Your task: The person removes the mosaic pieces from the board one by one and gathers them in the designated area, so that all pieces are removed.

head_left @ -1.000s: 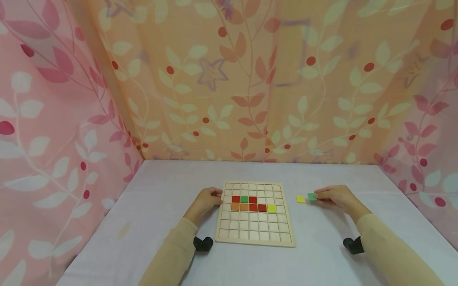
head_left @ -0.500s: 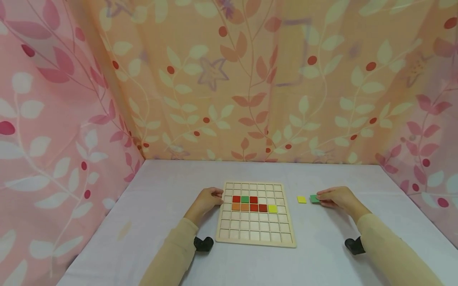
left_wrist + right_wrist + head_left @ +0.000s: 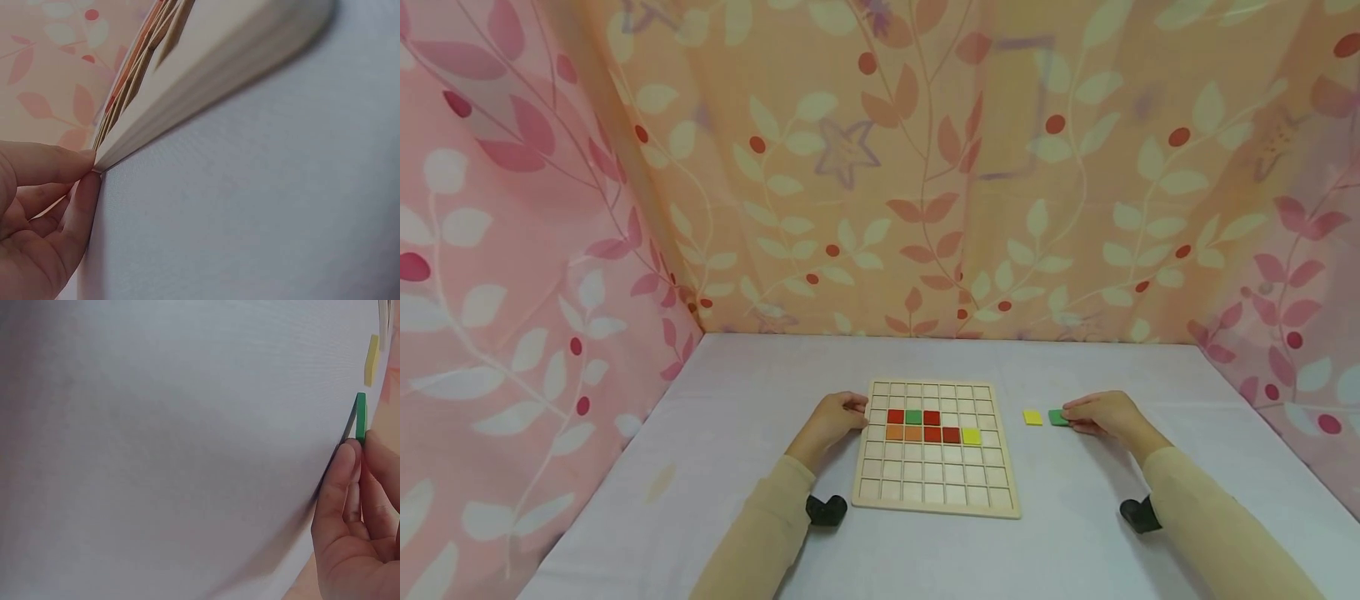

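Steadiness should matter most: the left hand (image 3: 832, 423), nearly closed, pinches the left edge of the pale wooden grid board (image 3: 932, 473), and the right hand (image 3: 1111, 417), likewise, pinches the green square tile (image 3: 1057, 417), right of the yellow square tile (image 3: 1033, 417) on the white-covered desk (image 3: 1063, 517). Level, light pressure should suit.

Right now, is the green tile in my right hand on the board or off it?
Off. The right hand pinches the green tile right of the board, past the loose yellow tile.
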The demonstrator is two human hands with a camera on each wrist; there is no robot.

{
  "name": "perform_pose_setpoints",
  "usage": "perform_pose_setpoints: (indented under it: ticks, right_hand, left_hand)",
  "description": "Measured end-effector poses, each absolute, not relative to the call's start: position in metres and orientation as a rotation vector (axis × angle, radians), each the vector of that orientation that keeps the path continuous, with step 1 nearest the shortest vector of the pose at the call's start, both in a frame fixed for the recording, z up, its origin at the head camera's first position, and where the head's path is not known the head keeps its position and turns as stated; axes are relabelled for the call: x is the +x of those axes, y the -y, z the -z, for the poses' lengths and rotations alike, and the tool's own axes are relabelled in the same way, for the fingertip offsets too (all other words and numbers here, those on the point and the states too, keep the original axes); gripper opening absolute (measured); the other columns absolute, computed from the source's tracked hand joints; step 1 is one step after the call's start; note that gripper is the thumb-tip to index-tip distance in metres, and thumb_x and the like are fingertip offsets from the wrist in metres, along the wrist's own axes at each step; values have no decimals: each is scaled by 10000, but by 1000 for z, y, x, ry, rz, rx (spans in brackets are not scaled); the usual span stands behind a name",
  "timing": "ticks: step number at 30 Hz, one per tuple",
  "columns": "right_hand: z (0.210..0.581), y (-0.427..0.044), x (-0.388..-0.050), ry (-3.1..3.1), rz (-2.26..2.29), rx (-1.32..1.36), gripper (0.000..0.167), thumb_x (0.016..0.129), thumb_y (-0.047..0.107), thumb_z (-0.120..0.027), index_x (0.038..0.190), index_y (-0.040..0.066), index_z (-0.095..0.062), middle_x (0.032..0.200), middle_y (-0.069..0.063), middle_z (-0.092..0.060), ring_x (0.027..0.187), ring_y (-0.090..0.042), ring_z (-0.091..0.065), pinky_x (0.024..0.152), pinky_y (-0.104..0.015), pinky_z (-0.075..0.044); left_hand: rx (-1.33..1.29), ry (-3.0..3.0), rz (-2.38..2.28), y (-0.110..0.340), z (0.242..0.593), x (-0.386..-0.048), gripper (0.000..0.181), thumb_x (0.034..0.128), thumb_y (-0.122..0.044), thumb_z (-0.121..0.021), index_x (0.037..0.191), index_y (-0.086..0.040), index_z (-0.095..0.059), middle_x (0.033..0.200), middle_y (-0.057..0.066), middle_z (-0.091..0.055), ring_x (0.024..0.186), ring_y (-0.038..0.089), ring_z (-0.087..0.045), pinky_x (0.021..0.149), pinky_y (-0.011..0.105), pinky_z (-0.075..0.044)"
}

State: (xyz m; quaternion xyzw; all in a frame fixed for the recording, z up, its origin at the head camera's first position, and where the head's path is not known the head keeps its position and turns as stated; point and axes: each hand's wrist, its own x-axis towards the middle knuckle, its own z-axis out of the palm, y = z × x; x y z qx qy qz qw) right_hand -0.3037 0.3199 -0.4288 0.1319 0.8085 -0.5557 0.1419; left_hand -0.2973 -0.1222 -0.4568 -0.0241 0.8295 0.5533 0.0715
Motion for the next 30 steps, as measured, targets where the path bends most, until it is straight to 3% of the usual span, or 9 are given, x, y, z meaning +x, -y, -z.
perform_pose_setpoints:
  ticks: [8,16,21,26,30]
  right_hand:
    - [429,-319,-304,-2389,1560,364,323,892,50,-708,1131,-161,-654,717,84,-682,635,-16,-636,641,-197,-569]
    - [429,-316,-302,-2433,1508,359,321,924,71,-668,1144,-162,-640,733,74,-683,636,-30,-633,643,-202,-569]
    - [427,-315,-298,-2452,1545,394,405,936,110,-648,1214,-179,-590,720,65,-691,648,-26,-649,652,-203,-572]
    - [418,-307,-296,-2472,1510,414,509,959,244,-644,1307,-116,-556,789,77,-709,714,-34,-653,703,-190,-567]
    - [410,-289,-295,-2455,1589,291,502,965,224,-646,1296,-141,-555,866,19,-741,742,-38,-677,728,-208,-580]
  left_hand:
    - [-72,-2496,-1665,121,456,-297,385,816,89,-709,1194,59,-644,985,112,-650,858,147,-576,729,222,-518]
    - [-65,-2497,-1668,122,456,-297,378,822,82,-706,1194,51,-647,992,110,-648,864,149,-573,733,218,-512]
    - [-59,-2496,-1671,122,456,-296,376,820,91,-703,1190,66,-644,984,116,-643,858,149,-571,729,223,-516]
    - [-64,-2491,-1670,122,458,-296,366,822,93,-699,1183,64,-646,984,118,-645,862,152,-576,738,228,-520]
    - [-59,-2495,-1668,123,458,-297,363,825,86,-698,1183,63,-644,989,125,-649,875,164,-583,752,237,-522]
